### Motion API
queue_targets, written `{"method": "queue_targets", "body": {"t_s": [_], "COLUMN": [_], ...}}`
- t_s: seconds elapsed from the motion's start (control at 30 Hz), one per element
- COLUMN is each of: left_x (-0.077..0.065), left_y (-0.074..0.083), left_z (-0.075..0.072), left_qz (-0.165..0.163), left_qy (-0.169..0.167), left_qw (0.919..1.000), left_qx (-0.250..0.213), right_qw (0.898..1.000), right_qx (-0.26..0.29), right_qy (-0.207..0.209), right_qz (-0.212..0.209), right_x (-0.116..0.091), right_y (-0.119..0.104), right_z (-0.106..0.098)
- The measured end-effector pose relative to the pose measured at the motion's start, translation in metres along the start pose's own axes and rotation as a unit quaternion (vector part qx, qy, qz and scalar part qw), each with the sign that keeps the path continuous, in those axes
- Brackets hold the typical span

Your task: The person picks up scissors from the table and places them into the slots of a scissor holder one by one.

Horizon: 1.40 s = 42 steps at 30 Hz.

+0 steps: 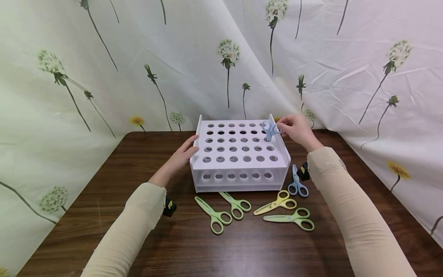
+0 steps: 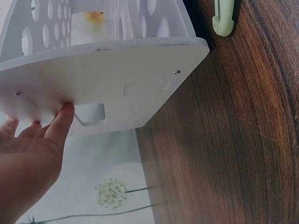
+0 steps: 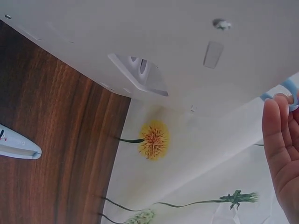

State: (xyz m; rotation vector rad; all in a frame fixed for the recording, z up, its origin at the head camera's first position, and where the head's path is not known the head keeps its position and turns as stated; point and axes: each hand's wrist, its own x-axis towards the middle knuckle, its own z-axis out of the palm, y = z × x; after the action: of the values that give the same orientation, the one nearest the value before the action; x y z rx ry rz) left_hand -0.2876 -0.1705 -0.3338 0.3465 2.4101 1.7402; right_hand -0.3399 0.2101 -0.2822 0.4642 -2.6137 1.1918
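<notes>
A white rack point(image 1: 238, 165) with rows of round holes stands on the table. At its back right, my right hand point(image 1: 294, 129) pinches one handle loop of a pair of blue scissors point(image 1: 268, 134), blades pointing down at a hole in the right-hand column. The right wrist view catches only the blue loop point(image 3: 290, 91) and the fingertips beside the rack's side wall. My left hand point(image 1: 183, 154) rests on the rack's left side wall point(image 2: 117, 88), its fingertips touching that panel in the left wrist view.
In front of the rack lie green scissors point(image 1: 212, 213), more green scissors point(image 1: 237, 204), yellow scissors point(image 1: 273, 206) and a third green pair point(image 1: 287, 218). Another blue pair point(image 1: 295, 181) lies by the rack's right side. A dandelion-printed curtain point(image 1: 207, 57) hangs behind the dark wooden table point(image 1: 194, 254).
</notes>
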Motion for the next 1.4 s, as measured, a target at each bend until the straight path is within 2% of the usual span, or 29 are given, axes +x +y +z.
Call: {"method": "queue_targets", "body": {"t_s": [0.2, 0.63, 0.87, 1.2, 1.4], "left_x": [-0.002, -0.004, 0.000, -0.016, -0.018], "left_y": [0.001, 0.004, -0.001, 0.027, 0.029], "left_z": [0.000, 0.002, 0.000, 0.005, 0.006], "left_qz": [0.004, 0.003, 0.004, -0.012, -0.015], "left_qy": [0.006, 0.004, 0.005, -0.003, -0.004], "left_qw": [0.9998, 1.0000, 0.9999, 0.9999, 0.9999], "left_qx": [0.017, 0.007, 0.010, 0.006, 0.001], "right_qw": [1.000, 0.999, 0.999, 0.998, 0.998], "right_qx": [-0.004, -0.021, -0.026, -0.041, -0.045], "right_qy": [-0.003, -0.020, -0.020, -0.023, -0.021], "right_qz": [0.013, 0.026, 0.026, 0.037, 0.037], "right_x": [0.000, -0.001, -0.001, -0.001, -0.001], "right_y": [0.001, 0.003, 0.006, 0.008, 0.008], "right_z": [0.002, 0.005, 0.008, 0.011, 0.013]}}
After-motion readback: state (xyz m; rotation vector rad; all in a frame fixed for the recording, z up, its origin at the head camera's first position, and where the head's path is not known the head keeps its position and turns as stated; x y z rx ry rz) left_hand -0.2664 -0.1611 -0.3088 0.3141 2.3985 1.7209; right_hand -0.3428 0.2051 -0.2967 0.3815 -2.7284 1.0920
